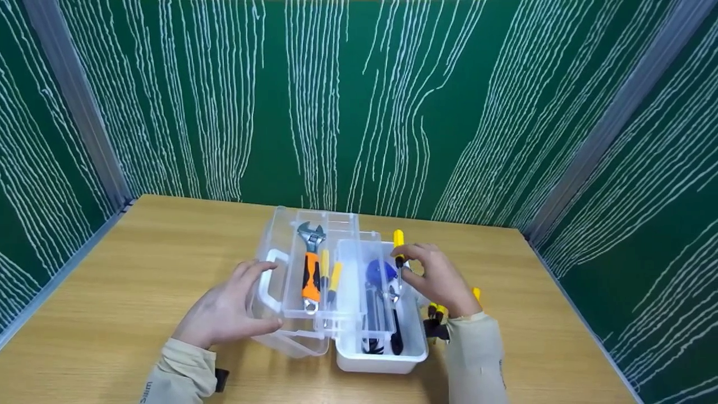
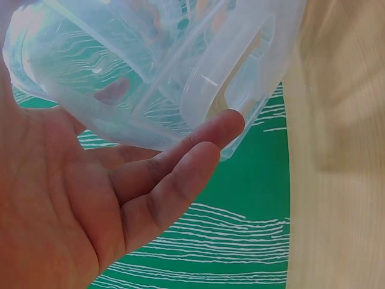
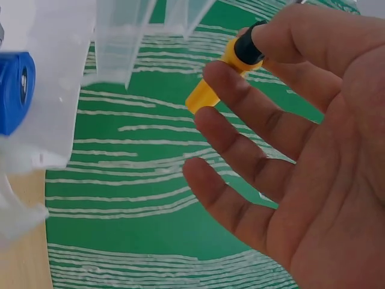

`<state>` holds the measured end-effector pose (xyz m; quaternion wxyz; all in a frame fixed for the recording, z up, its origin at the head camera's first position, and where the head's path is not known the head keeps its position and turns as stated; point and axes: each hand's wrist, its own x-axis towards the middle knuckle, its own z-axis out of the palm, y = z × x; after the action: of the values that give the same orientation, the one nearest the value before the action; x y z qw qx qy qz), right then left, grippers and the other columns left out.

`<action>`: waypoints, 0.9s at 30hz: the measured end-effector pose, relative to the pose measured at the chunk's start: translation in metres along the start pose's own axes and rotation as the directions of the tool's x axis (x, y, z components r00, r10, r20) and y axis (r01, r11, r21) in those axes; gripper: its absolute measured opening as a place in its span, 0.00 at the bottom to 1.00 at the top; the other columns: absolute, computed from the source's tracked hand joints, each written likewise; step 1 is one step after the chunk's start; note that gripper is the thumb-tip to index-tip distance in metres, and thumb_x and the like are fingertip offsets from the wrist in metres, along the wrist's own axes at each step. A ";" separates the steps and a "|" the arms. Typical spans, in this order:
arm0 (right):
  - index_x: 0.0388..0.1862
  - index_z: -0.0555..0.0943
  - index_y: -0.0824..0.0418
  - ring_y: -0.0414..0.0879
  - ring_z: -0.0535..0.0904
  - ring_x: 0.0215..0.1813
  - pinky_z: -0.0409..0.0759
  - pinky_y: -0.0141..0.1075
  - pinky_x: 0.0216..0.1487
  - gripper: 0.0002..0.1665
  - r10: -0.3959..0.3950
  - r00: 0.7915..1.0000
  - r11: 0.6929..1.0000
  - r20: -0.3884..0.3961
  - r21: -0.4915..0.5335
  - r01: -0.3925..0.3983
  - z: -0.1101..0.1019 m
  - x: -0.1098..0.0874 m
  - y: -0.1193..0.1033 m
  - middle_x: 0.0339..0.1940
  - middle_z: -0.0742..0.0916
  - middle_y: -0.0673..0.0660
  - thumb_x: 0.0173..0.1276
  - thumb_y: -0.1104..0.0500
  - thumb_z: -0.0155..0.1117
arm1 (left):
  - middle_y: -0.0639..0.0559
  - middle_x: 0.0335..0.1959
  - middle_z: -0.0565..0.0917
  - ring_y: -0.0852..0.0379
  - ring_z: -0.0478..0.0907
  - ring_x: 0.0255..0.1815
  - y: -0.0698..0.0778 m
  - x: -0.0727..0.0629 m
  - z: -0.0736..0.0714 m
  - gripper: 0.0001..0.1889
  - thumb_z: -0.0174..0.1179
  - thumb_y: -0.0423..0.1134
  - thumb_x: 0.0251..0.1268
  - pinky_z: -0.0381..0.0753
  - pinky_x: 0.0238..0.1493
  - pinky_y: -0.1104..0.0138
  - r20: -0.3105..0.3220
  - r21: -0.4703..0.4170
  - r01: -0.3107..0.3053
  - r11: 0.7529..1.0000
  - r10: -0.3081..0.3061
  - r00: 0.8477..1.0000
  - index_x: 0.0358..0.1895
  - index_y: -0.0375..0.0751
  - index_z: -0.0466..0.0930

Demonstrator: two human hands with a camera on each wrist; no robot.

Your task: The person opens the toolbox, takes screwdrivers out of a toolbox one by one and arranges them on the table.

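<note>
My left hand [image 1: 230,306] holds the clear hinged lid [image 1: 297,343] of a toolbox at its outer side, thumb and fingers spread around it near the white carry handle [image 1: 269,286]. One fingertip shows through the plastic in the left wrist view. My right hand [image 1: 440,275] pinches a screwdriver [image 1: 399,238] by its yellow-and-black handle between thumb and fingers. Its shaft points down over the white toolbox base [image 1: 381,365]. Inside the base lie a blue tape measure [image 1: 379,272] and a black-handled tool [image 1: 397,336].
An orange-and-black adjustable wrench [image 1: 312,275] and yellow-handled tools [image 1: 335,276] lie in the clear compartments on the left. More yellow-and-black handles [image 1: 437,310] sit on the wooden table [image 1: 538,336] right of the base, partly hidden by my right wrist. Green walls [image 1: 269,112] enclose the table.
</note>
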<state>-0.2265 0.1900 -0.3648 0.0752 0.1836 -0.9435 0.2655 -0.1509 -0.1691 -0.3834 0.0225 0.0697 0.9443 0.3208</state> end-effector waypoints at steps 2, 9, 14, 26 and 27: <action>0.51 0.82 0.47 0.50 0.76 0.57 0.75 0.52 0.62 0.18 0.015 1.000 1.000 -0.001 0.004 -0.015 -0.002 -0.002 0.003 0.54 0.84 0.49 0.63 0.62 0.64 | 0.58 0.68 0.64 0.46 0.74 0.53 0.000 -0.001 0.000 0.48 0.74 0.61 0.37 0.76 0.54 0.41 0.001 -0.004 0.001 1.000 -0.001 1.000 0.68 0.72 0.59; 0.53 0.81 0.49 0.52 0.77 0.58 0.75 0.54 0.62 0.19 0.069 0.998 0.998 -0.002 0.017 -0.069 -0.010 -0.009 0.012 0.55 0.83 0.52 0.64 0.63 0.64 | 0.58 0.66 0.66 0.48 0.75 0.50 0.000 -0.002 0.000 0.48 0.73 0.62 0.37 0.79 0.52 0.46 -0.030 0.009 -0.044 0.999 0.045 0.999 0.68 0.69 0.60; 0.54 0.81 0.48 0.54 0.76 0.60 0.74 0.54 0.62 0.20 0.100 0.995 0.995 0.005 0.022 -0.100 -0.013 -0.016 0.020 0.58 0.82 0.53 0.64 0.62 0.64 | 0.56 0.66 0.67 0.48 0.74 0.52 0.000 -0.002 0.000 0.47 0.73 0.61 0.38 0.78 0.53 0.43 -0.032 0.013 -0.061 0.998 0.062 0.998 0.68 0.66 0.61; 0.55 0.80 0.49 0.54 0.76 0.58 0.74 0.56 0.61 0.20 0.129 0.992 0.991 -0.010 0.030 -0.129 -0.028 -0.023 0.044 0.56 0.82 0.54 0.65 0.63 0.62 | 0.55 0.69 0.64 0.47 0.74 0.55 0.001 0.000 0.001 0.49 0.72 0.65 0.35 0.75 0.56 0.40 -0.012 0.017 -0.020 1.000 0.020 1.000 0.68 0.69 0.60; 0.55 0.80 0.50 0.54 0.75 0.58 0.74 0.57 0.61 0.20 0.130 0.992 0.991 -0.012 0.032 -0.129 -0.029 -0.023 0.046 0.56 0.82 0.54 0.65 0.63 0.61 | 0.55 0.69 0.64 0.47 0.73 0.55 0.001 0.000 0.001 0.49 0.72 0.65 0.35 0.74 0.56 0.39 -0.010 0.016 -0.019 1.000 0.019 1.000 0.68 0.69 0.60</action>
<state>-0.2220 0.2491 -0.3674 0.0616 0.1214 -0.9485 0.2859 -0.1508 -0.1679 -0.3832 0.0141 0.0772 0.9462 0.3139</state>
